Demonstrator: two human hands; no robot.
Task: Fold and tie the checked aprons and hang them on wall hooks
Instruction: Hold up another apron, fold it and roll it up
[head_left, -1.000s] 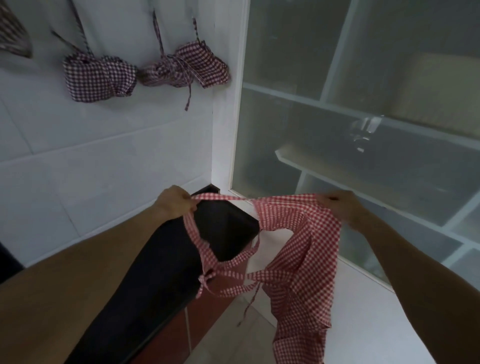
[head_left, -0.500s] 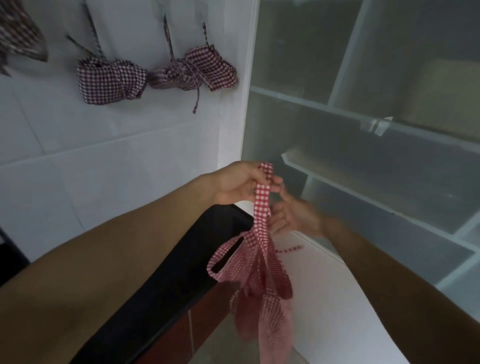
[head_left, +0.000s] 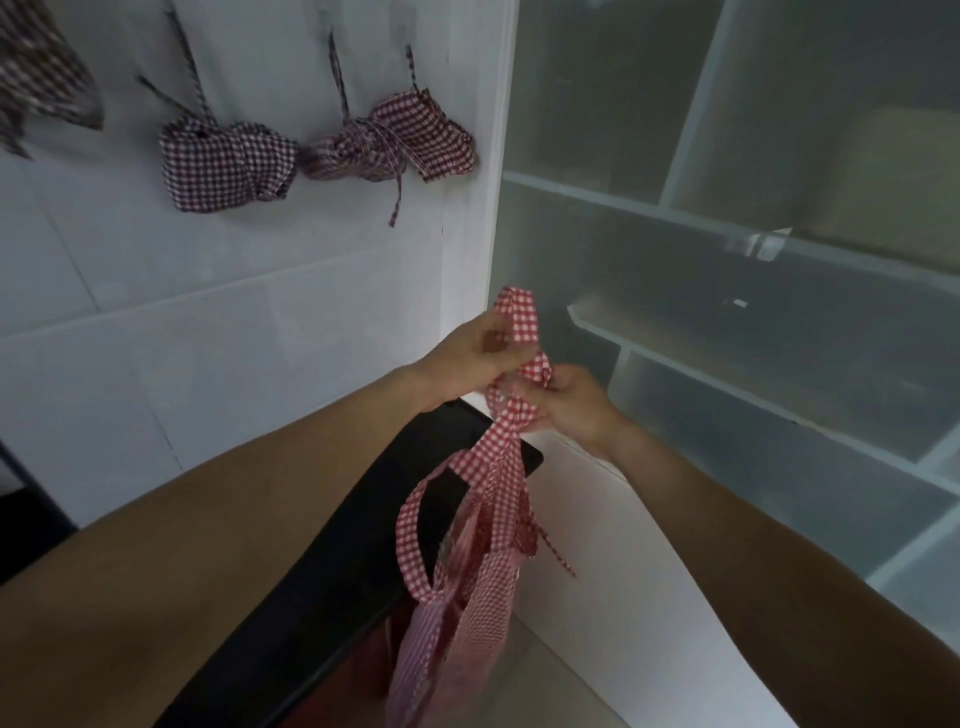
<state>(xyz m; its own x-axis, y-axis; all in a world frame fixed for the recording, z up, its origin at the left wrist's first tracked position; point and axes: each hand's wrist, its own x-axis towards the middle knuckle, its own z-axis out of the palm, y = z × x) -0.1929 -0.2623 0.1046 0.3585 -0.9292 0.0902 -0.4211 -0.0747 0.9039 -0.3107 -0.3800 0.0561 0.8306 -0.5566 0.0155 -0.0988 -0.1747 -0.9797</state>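
Close by, the red checked apron (head_left: 483, 525) hangs lengthwise from both hands: the left hand (head_left: 475, 358) pinches its strap on top, the right hand (head_left: 569, 402) grips just below. Up left, tied bundles (head_left: 228, 166) hang on the wall, likely its destination.

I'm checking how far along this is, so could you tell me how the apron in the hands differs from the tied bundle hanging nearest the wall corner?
The apron hangs loose and long, straps dangling; the bundle is bunched short and tied with its string. The apron is pinched at its top by the left hand and right hand; the bundle hangs on the wall by its straps, untouched. The apron looks brighter red, the bundle darker. Both are red-and-white checked.
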